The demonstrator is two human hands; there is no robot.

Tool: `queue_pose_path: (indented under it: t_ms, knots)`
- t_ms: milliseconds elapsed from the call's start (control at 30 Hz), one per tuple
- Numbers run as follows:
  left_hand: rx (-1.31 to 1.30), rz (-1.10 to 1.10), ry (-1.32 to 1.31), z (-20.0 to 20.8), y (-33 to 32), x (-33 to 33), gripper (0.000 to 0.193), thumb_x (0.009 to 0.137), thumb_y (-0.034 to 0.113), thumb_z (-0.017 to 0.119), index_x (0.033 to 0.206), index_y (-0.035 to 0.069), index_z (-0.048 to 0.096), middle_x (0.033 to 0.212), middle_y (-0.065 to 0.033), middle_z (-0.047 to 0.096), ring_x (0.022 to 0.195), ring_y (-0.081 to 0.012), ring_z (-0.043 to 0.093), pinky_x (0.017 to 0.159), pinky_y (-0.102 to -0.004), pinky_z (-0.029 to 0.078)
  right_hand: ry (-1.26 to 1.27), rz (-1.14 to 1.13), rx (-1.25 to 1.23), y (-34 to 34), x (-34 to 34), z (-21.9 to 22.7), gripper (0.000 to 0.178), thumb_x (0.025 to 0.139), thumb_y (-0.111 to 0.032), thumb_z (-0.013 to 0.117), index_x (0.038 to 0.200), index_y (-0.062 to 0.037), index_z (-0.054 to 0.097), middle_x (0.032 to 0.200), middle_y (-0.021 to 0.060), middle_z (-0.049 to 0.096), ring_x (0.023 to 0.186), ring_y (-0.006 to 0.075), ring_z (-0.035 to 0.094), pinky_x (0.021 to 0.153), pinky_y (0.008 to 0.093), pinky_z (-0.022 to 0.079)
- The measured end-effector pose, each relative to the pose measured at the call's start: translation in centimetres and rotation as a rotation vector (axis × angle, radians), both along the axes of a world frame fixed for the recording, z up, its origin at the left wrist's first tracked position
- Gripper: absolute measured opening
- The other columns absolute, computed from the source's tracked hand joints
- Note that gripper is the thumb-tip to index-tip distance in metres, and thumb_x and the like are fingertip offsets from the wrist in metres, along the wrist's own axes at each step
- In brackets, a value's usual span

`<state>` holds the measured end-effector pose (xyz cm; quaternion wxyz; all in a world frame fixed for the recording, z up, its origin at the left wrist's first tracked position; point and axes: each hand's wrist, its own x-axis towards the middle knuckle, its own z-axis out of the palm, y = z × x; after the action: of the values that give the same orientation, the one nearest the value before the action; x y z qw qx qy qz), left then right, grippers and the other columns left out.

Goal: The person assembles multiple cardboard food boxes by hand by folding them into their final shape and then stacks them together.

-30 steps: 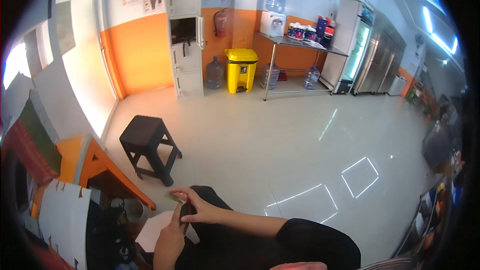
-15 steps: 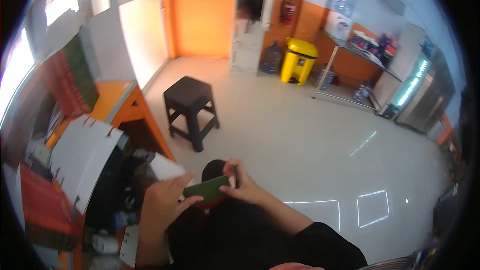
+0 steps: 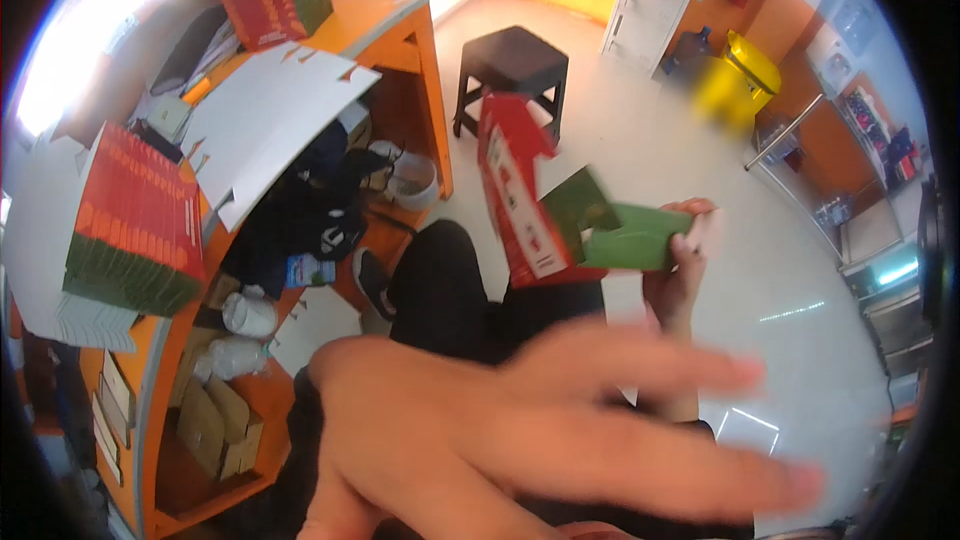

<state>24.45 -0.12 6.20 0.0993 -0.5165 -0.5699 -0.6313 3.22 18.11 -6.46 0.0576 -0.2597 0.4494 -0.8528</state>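
Note:
A red and green folded carton [image 3: 520,210], partly unfolded with its flaps standing out, is above my lap. My right hand [image 3: 680,275] grips its light green flap at the right end, thumb on the near side. Very large in the foreground, my left hand [image 3: 440,430] is stretched across the lower part of the view. Its fingers are spread, somewhat blurred, and hold nothing; it is apart from the carton and hides part of my lap and right forearm.
To the left, an orange desk [image 3: 160,410] bears a stack of red and green flat cartons [image 3: 140,220] and a white board [image 3: 270,130]. Bags and small boxes fill its shelves. A dark stool [image 3: 515,60] stands ahead; a yellow bin [image 3: 750,70] is farther right.
The view has swung, bringing more of the desk in. The red and green carton now shows opened out in my right hand. My left hand has let go and come up close.

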Motion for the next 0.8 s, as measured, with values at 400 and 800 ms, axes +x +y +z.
queue_pose_path:
  t_ms: [400,800]
  knots:
    - [0.03,0.577,-0.158,-3.7,-7.0,14.0,0.066,0.091,0.051,0.036,0.144,0.015,0.021,0.142,-0.0117,0.035,0.133,-0.0328,0.027,0.105,-0.059,0.017,-0.35,-0.25,-0.556,12.8,-3.9,-0.5,0.051,0.084,-0.022,0.053,0.131,-0.0055,0.041,0.137,0.0151,0.039,0.127,0.0304,0.036,0.106,0.053,0.026]
    - [-0.027,0.374,-0.733,-12.9,-9.0,1.6,0.061,0.094,0.038,0.041,0.137,-0.003,0.029,0.114,-0.0256,0.055,0.103,-0.0333,0.057,0.088,-0.0463,0.043,-0.063,-0.07,-0.687,16.5,-3.9,1.8,0.049,0.09,-0.038,0.044,0.13,-0.0094,0.042,0.127,0.0103,0.049,0.118,0.0267,0.046,0.101,0.042,0.035]
